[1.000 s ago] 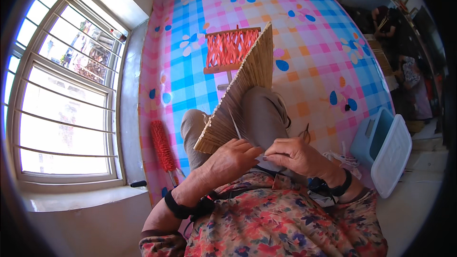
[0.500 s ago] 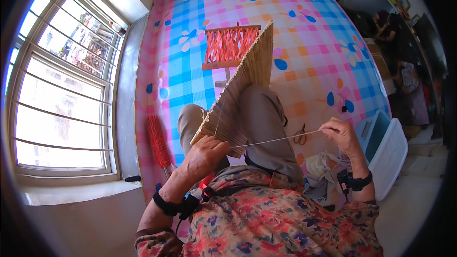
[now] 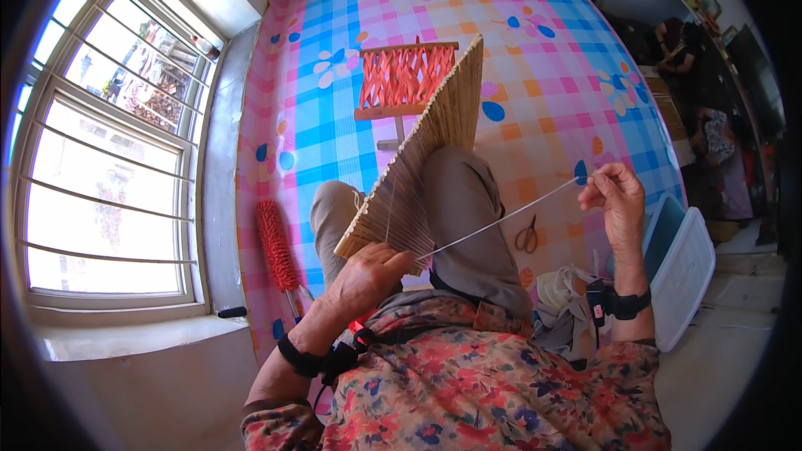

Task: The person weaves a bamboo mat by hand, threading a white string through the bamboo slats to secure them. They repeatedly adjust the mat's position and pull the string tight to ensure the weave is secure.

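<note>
A fan of narrow pale slats (image 3: 422,129) with a beaded-looking edge stands slanted across my lap and knees. My left hand (image 3: 368,271) is closed on its lower end. A thin white cord (image 3: 501,218) runs taut from there up to my right hand (image 3: 612,196), which pinches it out to the right, raised beside my right knee. Scissors (image 3: 527,234) lie on the checked sheet right of that knee.
A red-wound wooden frame (image 3: 401,79) lies beyond the mat. A red fluffy brush (image 3: 276,242) is left, by the barred window (image 3: 109,200). Cloths (image 3: 555,309) and a lidded plastic tub (image 3: 681,276) are right. People (image 3: 677,50) sit in the background at right.
My right hand has swung from beside my left hand up and out to the right, drawing the cord taut. My left hand has shifted down-left onto the slats' lower end.
</note>
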A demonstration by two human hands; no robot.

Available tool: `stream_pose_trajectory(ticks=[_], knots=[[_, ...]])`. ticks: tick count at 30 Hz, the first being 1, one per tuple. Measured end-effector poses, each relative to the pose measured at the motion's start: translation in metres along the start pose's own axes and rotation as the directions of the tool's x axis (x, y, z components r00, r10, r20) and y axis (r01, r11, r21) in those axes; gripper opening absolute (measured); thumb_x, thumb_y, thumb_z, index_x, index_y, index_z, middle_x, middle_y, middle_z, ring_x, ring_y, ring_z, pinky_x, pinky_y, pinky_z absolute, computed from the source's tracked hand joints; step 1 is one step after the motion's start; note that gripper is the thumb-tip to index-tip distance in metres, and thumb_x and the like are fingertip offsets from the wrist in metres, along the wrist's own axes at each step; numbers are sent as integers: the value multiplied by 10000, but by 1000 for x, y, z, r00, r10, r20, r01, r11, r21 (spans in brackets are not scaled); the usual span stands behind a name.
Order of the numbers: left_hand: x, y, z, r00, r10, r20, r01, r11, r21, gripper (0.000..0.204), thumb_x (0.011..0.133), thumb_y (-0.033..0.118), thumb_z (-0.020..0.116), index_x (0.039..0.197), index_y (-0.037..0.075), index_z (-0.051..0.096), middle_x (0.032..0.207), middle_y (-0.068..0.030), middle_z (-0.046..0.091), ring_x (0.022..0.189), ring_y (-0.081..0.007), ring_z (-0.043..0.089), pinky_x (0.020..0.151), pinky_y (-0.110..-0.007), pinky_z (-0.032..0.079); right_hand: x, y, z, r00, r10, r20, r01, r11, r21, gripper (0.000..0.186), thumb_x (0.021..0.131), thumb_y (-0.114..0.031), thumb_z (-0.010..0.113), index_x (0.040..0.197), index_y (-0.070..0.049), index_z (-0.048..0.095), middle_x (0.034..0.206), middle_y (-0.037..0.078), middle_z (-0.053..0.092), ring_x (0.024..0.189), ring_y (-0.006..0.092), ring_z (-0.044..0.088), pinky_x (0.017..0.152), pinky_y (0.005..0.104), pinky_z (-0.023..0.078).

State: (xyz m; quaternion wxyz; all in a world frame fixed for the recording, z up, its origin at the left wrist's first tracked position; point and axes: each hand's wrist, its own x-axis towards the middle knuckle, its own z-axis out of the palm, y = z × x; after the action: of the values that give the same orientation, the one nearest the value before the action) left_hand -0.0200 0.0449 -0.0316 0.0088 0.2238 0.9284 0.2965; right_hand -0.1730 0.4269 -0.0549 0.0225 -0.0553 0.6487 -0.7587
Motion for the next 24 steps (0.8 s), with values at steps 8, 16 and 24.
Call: stream_pose_trajectory(ticks=[8, 16, 24], knots=[[4, 3, -1, 996, 33, 81, -37, 998, 49, 268, 801, 54, 634, 1067, 85, 632, 910, -87, 642, 901, -285, 637, 805, -394, 499, 17, -18, 38, 998, -28, -63, 44, 959, 279, 251, 943, -127, 672, 1163, -37, 593, 929, 102, 691, 897, 229, 730, 748, 358, 624], [9, 4, -18, 933, -85, -348, 175, 956, 235, 552, 797, 130, 739, 1315, 40, 571, 1393, -179, 533, 1293, -342, 513, 1075, -474, 393, 54, -43, 39, 966, -126, -226, 205, 904, 374, 258, 948, -145, 654, 1177, -26, 644, 914, 62, 653, 773, 153, 657, 759, 336, 593], [32, -35, -30, 768, -635, -83, 622, 770, -143, 443, 891, 212, 701, 1274, 19, 588, 1100, -197, 684, 1045, -309, 670, 894, -387, 513, 22, 1, 170, 902, -235, 361, 349, 890, -293, 71, 912, -100, 699, 975, -74, 717, 808, 60, 628, 712, 187, 621, 640, 304, 495]])
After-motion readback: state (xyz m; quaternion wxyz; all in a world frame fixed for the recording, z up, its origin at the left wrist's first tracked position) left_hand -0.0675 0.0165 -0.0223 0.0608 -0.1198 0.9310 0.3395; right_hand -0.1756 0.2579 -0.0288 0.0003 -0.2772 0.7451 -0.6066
